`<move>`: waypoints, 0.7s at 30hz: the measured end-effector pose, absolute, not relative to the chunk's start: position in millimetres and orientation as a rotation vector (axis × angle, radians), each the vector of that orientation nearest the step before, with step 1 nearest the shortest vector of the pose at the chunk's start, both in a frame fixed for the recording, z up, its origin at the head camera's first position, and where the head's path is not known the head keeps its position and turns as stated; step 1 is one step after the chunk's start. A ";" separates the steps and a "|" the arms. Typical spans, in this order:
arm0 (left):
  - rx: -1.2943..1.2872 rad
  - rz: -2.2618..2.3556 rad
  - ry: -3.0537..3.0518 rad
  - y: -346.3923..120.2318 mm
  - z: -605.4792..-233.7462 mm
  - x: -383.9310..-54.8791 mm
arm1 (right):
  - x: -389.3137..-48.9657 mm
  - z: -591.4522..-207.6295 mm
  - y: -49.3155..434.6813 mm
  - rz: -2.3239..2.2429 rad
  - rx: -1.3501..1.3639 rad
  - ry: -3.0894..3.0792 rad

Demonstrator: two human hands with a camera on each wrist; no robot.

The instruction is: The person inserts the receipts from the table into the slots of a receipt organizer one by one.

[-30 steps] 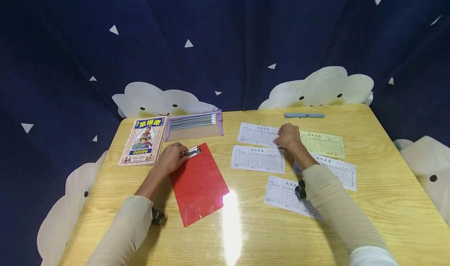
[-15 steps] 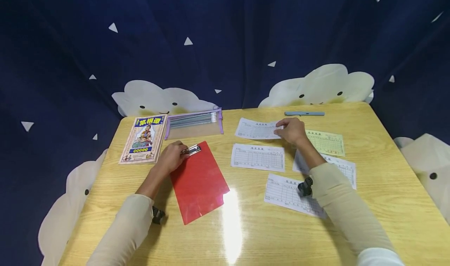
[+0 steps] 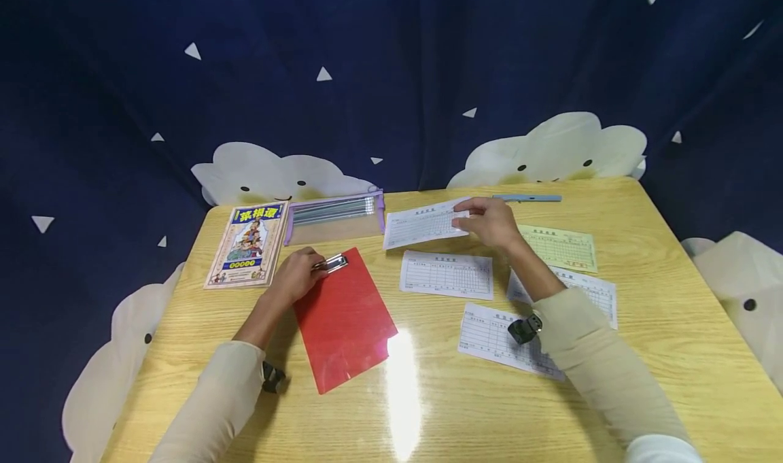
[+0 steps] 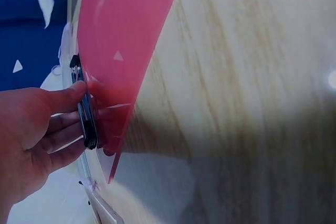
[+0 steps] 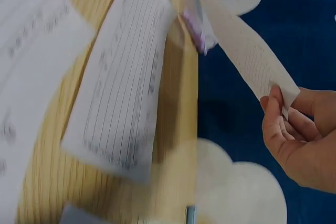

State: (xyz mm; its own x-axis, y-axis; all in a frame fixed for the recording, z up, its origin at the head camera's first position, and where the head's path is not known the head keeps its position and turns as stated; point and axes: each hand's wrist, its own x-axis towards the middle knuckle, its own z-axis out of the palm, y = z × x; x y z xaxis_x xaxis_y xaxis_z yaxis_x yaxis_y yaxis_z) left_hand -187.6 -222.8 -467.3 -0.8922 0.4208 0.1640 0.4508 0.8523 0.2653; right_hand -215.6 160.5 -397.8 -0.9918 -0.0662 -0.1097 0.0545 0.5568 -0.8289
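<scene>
A red clipboard point(image 3: 345, 320) lies on the table, its metal clip point(image 3: 334, 264) at the far end. My left hand point(image 3: 298, 274) pinches that clip, thumb on one side and fingers on the other in the left wrist view. Raised off the table, a white printed form slip point(image 3: 422, 225) is pinched at its right end by my right hand point(image 3: 489, 224); the right wrist view shows the slip point(image 5: 241, 45) between thumb and fingers. Just below it lies another white form slip point(image 3: 446, 275).
Two more white slips, one nearer point(image 3: 489, 334) and one partly under the right forearm point(image 3: 596, 293), lie beside a yellow slip point(image 3: 559, 249). A blue pen point(image 3: 532, 198) lies at the back edge. Left of centre are a purple-edged zip pouch point(image 3: 336, 221) and a booklet point(image 3: 247, 245).
My right hand has lifted the back white slip off the table and carried it left, toward the pouch. My left hand stays on the clip.
</scene>
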 end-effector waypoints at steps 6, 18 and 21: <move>-0.748 -0.490 -2.906 -220.8 -466.3 -187.8 | -204.1 -398.4 134.3 -1.443 -0.149 2.575; -0.764 -0.487 -2.945 -217.0 -464.8 -187.0 | -180.0 -425.8 88.3 -1.322 -0.351 2.426; -0.756 -0.480 -2.945 -217.5 -464.1 -186.3 | -176.9 -431.8 75.0 -1.327 -0.371 2.400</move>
